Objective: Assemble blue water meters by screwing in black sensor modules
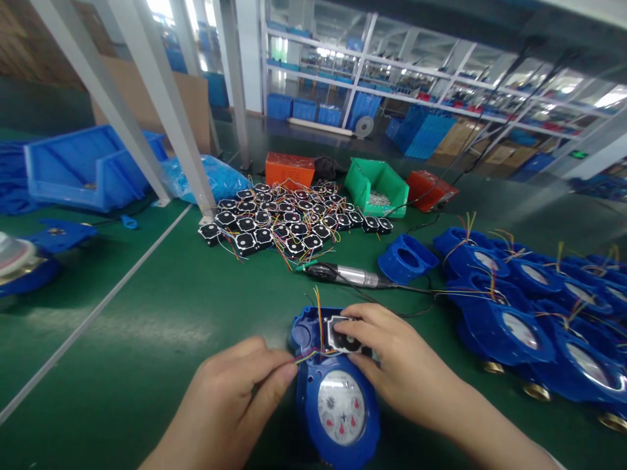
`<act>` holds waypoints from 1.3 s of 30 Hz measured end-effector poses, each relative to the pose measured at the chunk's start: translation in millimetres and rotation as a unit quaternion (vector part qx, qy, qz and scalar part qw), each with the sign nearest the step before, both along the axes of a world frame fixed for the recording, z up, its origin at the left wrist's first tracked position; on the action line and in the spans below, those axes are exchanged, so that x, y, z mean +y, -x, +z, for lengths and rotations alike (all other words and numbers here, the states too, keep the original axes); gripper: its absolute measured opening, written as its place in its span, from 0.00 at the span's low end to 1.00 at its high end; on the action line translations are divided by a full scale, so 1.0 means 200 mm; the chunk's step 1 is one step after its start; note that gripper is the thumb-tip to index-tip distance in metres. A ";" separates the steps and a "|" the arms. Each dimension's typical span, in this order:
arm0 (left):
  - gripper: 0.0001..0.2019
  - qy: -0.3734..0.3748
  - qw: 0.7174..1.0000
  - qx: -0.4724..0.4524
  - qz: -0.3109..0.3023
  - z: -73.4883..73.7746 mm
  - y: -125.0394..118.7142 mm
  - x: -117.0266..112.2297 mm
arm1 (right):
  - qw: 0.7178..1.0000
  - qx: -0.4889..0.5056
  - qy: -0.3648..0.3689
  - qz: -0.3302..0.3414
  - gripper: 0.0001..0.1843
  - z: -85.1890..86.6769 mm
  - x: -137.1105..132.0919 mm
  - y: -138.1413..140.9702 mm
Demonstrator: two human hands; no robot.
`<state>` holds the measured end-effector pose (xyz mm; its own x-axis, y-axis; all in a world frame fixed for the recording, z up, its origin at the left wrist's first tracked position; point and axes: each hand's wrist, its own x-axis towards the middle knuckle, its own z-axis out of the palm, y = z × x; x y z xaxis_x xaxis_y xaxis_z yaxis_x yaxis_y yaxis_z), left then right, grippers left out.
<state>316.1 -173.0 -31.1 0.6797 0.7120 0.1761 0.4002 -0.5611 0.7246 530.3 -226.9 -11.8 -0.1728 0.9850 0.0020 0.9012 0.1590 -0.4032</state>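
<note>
A blue water meter (337,398) with a white dial lies on the green table in front of me. My right hand (396,365) presses a small black and white module (343,334) into the meter's upper compartment, fingers closed on it. My left hand (235,398) pinches the module's thin coloured wires (308,356) at the meter's left edge. An electric screwdriver (353,275) lies on the table just beyond the meter, untouched.
A pile of several black modules with coloured wires (289,219) lies mid-table. Several blue meters (519,300) crowd the right side, and a blue cover (406,258) sits beside them. A green bin (377,186), orange boxes (290,170) and blue bins (88,166) stand behind.
</note>
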 end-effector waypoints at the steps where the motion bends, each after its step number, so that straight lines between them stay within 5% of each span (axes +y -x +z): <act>1: 0.11 0.012 1.000 0.002 0.005 0.00 0.00 0.01 | 1.000 -0.010 0.005 0.003 0.17 0.00 0.00 0.00; 7: 0.12 0.044 0.997 0.033 0.050 -0.04 -0.04 0.07 | 0.999 -0.042 -0.010 0.031 0.12 0.02 0.00 0.01; 11: 0.17 0.006 0.996 0.018 0.084 -0.04 -0.13 0.13 | 0.994 -0.004 -0.105 -0.043 0.12 0.04 0.01 -0.08; 15: 0.16 -0.032 0.996 0.082 0.009 0.03 -0.29 0.19 | 0.984 0.045 -0.084 -0.152 0.12 -0.07 0.11 -0.18; 20: 0.14 -0.055 0.965 0.206 -0.150 0.05 -0.46 0.27 | 0.988 0.142 0.028 -0.060 0.15 -0.33 0.28 -0.23; 27: 0.18 -0.009 0.950 0.246 -0.190 -0.03 -0.49 0.31 | 0.998 0.023 -0.019 -0.054 0.19 -0.50 0.35 -0.22; 32: 0.18 -0.013 0.950 0.249 -0.190 -0.04 -0.49 0.30 | 0.988 -0.095 -0.023 -0.119 0.27 -0.49 0.42 -0.22; 39: 0.16 -0.004 0.952 0.243 -0.185 -0.04 -0.48 0.31 | 0.971 -0.171 0.023 -0.167 0.25 -0.46 0.48 -0.26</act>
<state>412.2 -111.8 -38.4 0.8864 0.4087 -0.2175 0.4609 -0.7337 0.4993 582.3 -131.4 -103.0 0.1740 0.9838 -0.0440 0.9817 -0.1767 -0.0704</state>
